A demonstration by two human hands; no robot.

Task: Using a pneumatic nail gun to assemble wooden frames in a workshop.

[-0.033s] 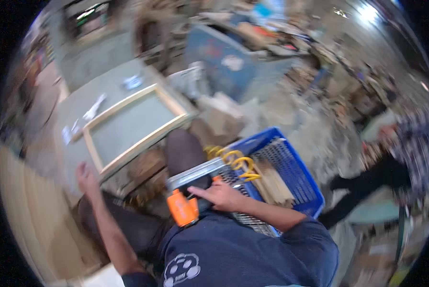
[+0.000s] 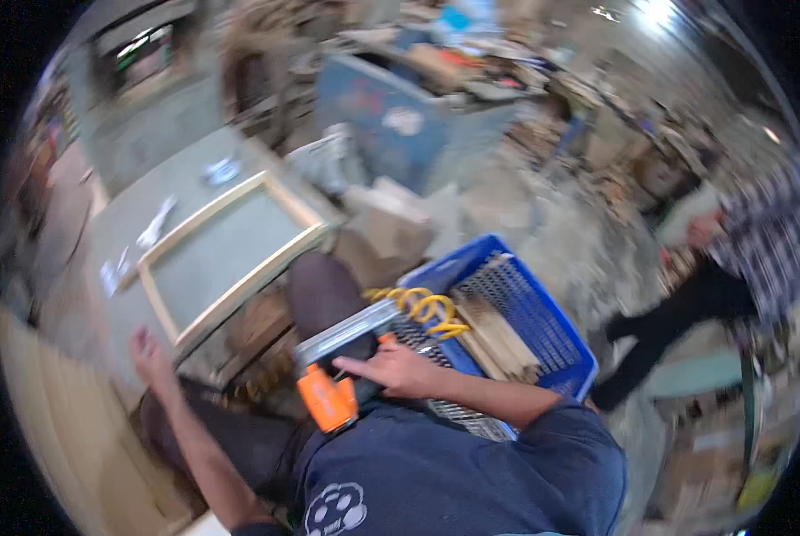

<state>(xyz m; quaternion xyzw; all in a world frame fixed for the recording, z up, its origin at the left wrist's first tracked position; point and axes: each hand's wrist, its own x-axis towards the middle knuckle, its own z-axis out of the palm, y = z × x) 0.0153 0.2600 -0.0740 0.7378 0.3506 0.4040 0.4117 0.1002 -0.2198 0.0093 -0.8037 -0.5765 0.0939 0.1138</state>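
My right hand (image 2: 393, 368) grips an orange and silver nail gun (image 2: 333, 371) held in front of my lap. A yellow coiled hose (image 2: 422, 308) runs from the gun toward a blue plastic crate (image 2: 543, 308) at my right, which holds wooden strips (image 2: 494, 335). My left hand (image 2: 150, 350) rests with fingers apart at the near edge of a grey-green worktable (image 2: 163, 183). It is just below the corner of a pale wooden frame (image 2: 230, 295) lying flat on that table. The picture is blurred.
Another person in a checked shirt and dark trousers bends over at the right (image 2: 739, 259). A blue bin (image 2: 391, 116) and piled scrap and boxes (image 2: 391, 228) stand beyond the table. Small white scraps (image 2: 154, 223) lie on the tabletop.
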